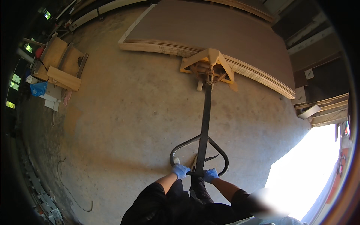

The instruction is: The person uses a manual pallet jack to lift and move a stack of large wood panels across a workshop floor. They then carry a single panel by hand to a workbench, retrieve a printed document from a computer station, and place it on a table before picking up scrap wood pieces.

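Note:
Both my hands wear blue gloves and are closed round the bottom bar of a black looped pallet jack handle (205, 120). My left hand (181, 171) grips the bar left of the central shaft, and my right hand (210, 175) grips it just right of the shaft. The shaft runs forward from me to the yellow pallet jack (212, 62). Its body stands against the near edge of a wide stack of brown sheet boards (210, 28); its forks are hidden beneath the stack. A small dark lever (212, 158) sticks out inside the handle loop.
Concrete floor (123, 108) lies around me. At the left stands a wooden rack (62, 62) with a blue bag (38, 89) beside it. More stacked boards (330, 108) line the right, next to a bright opening (303, 168). A thin cable or hose (71, 193) lies at lower left.

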A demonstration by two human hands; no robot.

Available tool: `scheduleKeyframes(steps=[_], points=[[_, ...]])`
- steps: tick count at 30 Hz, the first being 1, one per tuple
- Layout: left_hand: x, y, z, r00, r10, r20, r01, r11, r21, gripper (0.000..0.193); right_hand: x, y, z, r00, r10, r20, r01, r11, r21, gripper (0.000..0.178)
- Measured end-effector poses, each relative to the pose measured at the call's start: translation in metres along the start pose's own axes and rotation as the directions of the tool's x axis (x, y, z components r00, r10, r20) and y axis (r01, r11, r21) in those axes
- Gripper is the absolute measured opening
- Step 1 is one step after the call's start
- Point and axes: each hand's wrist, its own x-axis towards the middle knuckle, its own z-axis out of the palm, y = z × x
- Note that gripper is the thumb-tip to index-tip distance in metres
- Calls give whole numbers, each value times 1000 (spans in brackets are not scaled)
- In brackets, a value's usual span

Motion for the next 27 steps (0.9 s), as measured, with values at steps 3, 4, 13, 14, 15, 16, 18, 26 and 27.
scheduleKeyframes(steps=[3,4,13,14,15,16,18,26,27], points=[[-27,14,-60,998,20,-51,-20,1000,9,32,-30,4,-40,999,-34,-35,35,998,44,46],[-40,18,-84,988,70,-141,-64,997,44,30,-52,0,-67,998,-38,-47,37,999,-4,42],[-75,27,-156,685,410,-603,-302,912,277,26,-120,-2,-161,936,-95,-340,35,983,-178,34],[-68,23,-131,762,384,-522,-294,923,250,27,-105,-1,-129,941,-84,-329,34,987,-156,34],[-59,20,-103,830,346,-437,-275,936,220,29,-86,-1,-97,946,-82,-314,39,989,-141,34],[-44,12,-67,882,299,-364,-248,952,180,29,-64,-3,-61,951,-68,-300,43,995,-92,36],[-8,-4,1,958,205,-203,-189,977,96,30,-19,-2,-12,974,-40,-221,31,999,-44,39],[-58,31,-113,959,151,-240,-123,984,130,27,-70,1,-87,982,-34,-185,30,999,-22,41],[-59,33,-122,938,147,-313,-126,988,87,27,-83,4,-106,966,-37,-254,27,999,-45,39]])
